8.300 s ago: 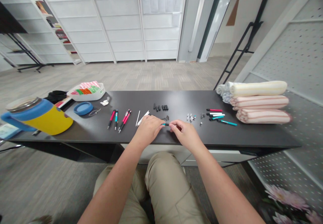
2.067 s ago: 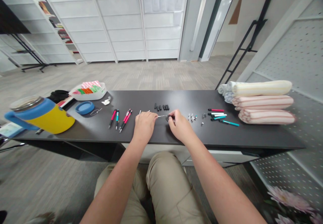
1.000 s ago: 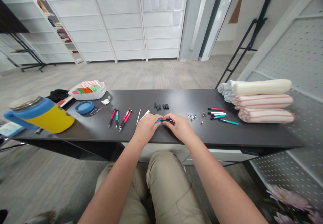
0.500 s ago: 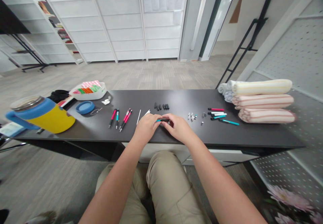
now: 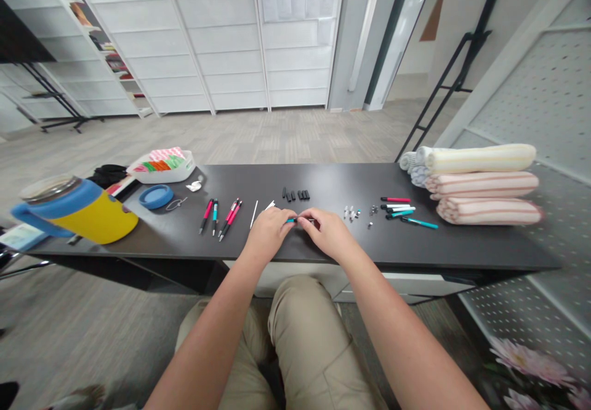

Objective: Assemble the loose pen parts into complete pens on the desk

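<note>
Left hand (image 5: 269, 233) and right hand (image 5: 325, 233) pinch one teal and black pen (image 5: 295, 220) between them; four pens (image 5: 229, 212) lie to the left on the table (image 5: 462, 244).

Left hand (image 5: 268, 234) and right hand (image 5: 325, 233) bare, forearms (image 5: 203, 336) likewise; khaki trousers (image 5: 309, 342) creased across the thighs, with a stitched pocket seam (image 5: 333, 370).

On the desk (image 5: 415, 244), a large handled mug (image 5: 78, 209) stands at the far left, a plastic basket (image 5: 161, 168) behind it. Rightward run assembled pens (image 5: 220, 217), short pen parts (image 5: 295, 196), tiny pen fittings (image 5: 351, 214) and pen barrels (image 5: 397, 211) — then folded towels (image 5: 482, 183), stacked at the right end — all on the desktop.
</note>
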Available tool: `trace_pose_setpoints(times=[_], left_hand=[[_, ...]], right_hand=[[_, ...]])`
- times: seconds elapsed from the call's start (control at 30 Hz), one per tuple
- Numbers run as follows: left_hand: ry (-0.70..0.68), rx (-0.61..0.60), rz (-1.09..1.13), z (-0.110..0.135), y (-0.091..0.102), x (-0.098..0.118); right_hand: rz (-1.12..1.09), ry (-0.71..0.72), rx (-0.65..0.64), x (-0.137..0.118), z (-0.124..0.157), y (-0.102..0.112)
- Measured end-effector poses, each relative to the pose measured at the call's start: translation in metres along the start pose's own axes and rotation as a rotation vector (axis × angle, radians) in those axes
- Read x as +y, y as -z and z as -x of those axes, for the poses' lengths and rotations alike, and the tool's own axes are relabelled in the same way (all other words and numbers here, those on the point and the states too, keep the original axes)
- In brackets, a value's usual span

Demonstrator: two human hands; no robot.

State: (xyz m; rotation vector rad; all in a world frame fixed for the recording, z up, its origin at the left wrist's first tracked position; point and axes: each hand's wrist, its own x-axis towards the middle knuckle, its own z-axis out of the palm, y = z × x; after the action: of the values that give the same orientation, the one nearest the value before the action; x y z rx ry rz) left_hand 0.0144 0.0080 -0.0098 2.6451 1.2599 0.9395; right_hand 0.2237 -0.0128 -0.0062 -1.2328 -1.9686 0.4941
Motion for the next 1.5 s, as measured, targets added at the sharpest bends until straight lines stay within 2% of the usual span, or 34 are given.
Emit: trace_pose_setpoints(times=[0.13, 0.37, 0.57, 0.7, 0.87, 1.07, 1.27, 1.5], left_hand=[[0.038, 0.008, 0.011, -0.0003, 0.0009, 0.0008], [0.023, 0.003, 0.009, -0.0011, 0.0012, 0.0010], [0.043, 0.009, -0.009, -0.0005, 0.0013, 0.0005], [0.026, 0.005, -0.018, -0.0007, 0.0012, -0.0003], [0.025, 0.025, -0.032, -0.0006, 0.0004, -0.0002], [0.008, 0.019, -0.028, -0.0004, 0.0007, 0.0001], [0.005, 0.018, -0.037, -0.0003, 0.0010, 0.0001], [0.014, 0.072, -0.108, -0.0050, 0.0025, 0.0063]], right_hand=[[-0.035, -0.035, 0.014, 0.0009, 0.0011, -0.0010], [0.031, -0.068, -0.046, -0.0022, -0.0005, 0.0012], [-0.003, -0.013, -0.024, -0.0001, 0.0004, -0.0011], [0.062, -0.040, -0.068, 0.0005, -0.0004, -0.0011], [0.003, -0.026, -0.012, -0.0003, 0.0003, -0.0015], [0.065, -0.019, -0.030, 0.0000, 0.0001, -0.0021], [0.062, 0.048, -0.041, 0.0018, 0.0000, -0.0030], [0.063, 0.058, 0.073, 0.0076, -0.0010, -0.0036]])
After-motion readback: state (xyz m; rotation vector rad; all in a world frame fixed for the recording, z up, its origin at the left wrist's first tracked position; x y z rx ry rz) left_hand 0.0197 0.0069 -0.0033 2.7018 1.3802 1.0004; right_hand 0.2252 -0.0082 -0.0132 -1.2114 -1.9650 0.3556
